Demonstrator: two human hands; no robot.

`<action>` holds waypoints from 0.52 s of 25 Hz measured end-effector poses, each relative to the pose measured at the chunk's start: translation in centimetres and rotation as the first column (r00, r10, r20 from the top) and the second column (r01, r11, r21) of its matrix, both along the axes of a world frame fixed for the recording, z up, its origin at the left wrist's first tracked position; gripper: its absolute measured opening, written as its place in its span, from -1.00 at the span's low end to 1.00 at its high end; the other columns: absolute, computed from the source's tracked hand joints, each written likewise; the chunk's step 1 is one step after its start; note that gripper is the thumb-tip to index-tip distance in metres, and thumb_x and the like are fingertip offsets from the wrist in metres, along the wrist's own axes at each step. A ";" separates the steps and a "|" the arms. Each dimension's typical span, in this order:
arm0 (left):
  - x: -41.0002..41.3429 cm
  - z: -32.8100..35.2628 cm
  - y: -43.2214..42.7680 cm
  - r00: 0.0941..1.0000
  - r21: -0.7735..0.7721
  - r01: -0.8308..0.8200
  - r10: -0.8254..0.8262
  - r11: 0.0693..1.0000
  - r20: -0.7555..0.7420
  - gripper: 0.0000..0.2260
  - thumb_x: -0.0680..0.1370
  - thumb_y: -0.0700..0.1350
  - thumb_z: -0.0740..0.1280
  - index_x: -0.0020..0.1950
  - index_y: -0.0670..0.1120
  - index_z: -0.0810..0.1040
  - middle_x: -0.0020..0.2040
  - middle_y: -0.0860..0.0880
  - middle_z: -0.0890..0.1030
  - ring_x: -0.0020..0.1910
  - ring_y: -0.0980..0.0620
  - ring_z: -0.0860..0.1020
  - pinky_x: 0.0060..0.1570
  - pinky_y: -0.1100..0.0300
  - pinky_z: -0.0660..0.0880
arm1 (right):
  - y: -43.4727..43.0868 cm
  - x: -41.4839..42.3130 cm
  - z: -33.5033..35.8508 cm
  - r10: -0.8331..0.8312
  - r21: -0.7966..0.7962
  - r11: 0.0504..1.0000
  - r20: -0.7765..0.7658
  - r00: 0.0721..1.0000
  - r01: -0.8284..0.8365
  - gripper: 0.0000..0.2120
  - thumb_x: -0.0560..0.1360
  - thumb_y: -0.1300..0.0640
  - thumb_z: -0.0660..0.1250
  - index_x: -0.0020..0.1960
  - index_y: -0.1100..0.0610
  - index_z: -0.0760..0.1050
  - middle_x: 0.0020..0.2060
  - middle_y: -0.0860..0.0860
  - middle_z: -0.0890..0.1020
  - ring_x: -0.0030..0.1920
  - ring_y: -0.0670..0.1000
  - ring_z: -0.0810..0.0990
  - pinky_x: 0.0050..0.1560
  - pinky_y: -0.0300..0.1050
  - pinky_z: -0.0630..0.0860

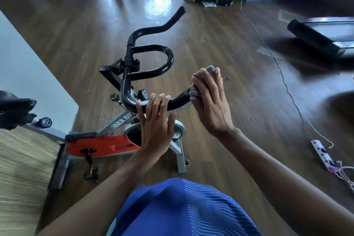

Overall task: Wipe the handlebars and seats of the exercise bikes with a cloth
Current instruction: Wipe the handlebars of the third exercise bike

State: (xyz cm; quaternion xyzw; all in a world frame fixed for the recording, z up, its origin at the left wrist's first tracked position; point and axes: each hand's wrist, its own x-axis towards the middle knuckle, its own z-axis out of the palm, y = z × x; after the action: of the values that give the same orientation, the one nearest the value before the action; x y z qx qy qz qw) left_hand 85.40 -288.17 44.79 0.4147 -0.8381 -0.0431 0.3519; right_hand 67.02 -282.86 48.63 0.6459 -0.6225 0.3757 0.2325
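Observation:
An exercise bike [107, 144] with a grey frame and red cover stands in front of me. Its black handlebars [153, 74] curve up in several loops. My right hand [210, 105] holds a grey cloth [203, 76] wrapped round the near right end of the handlebar. My left hand [156, 120] rests on the same bar just to the left, its fingers straight with only the tips over the bar. The black seat [16, 107] shows at the left edge.
A white wall [28, 74] runs along the left of the bike. A treadmill [321, 34] lies at the right. A cable [283, 74] crosses the wooden floor to a power strip [323, 155]. A striped mat [19, 168] lies at the lower left.

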 end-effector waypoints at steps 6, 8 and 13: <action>-0.3 1.5 1.2 0.999 0.114 -0.042 0.042 0.993 0.001 -0.56 0.68 0.08 -0.02 0.42 -0.10 0.41 0.41 -0.06 0.44 0.52 -0.09 0.27 0.54 -0.17 -0.14 | 0.7 1.2 1.7 0.115 0.029 0.991 0.296 0.948 -0.129 -0.65 0.66 0.30 0.15 0.44 0.25 0.35 0.47 0.20 0.32 0.55 0.25 0.17 0.55 0.15 0.17; -0.5 2.8 1.9 1.000 0.167 -0.004 0.005 0.986 -0.004 -0.59 0.69 0.05 0.01 0.40 -0.11 0.43 0.37 -0.06 0.47 0.47 -0.09 0.34 0.53 -0.19 -0.01 | 1.6 1.9 3.2 0.092 0.089 0.983 0.517 0.851 -0.161 -0.63 0.65 0.33 0.16 0.45 0.23 0.37 0.48 0.17 0.34 0.56 0.15 0.19 0.54 0.12 0.21; -2.8 8.4 0.1 0.980 0.293 0.166 -0.124 0.942 -0.156 -0.71 0.68 -0.05 0.15 0.29 -0.13 0.53 0.16 -0.04 0.61 0.18 0.00 0.55 0.18 0.03 0.49 | 2.4 0.0 6.3 -0.039 0.184 0.969 0.773 0.633 -0.165 -0.65 0.64 0.27 0.17 0.39 0.09 0.46 0.40 -0.02 0.47 0.43 -0.15 0.39 0.42 -0.23 0.34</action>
State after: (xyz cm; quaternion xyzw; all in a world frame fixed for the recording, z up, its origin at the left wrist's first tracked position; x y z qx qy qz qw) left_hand 82.61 -288.11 53.21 0.3971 -0.8238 -0.2255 0.3358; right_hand 67.05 -280.43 54.88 0.4677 -0.6791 0.5461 -0.1480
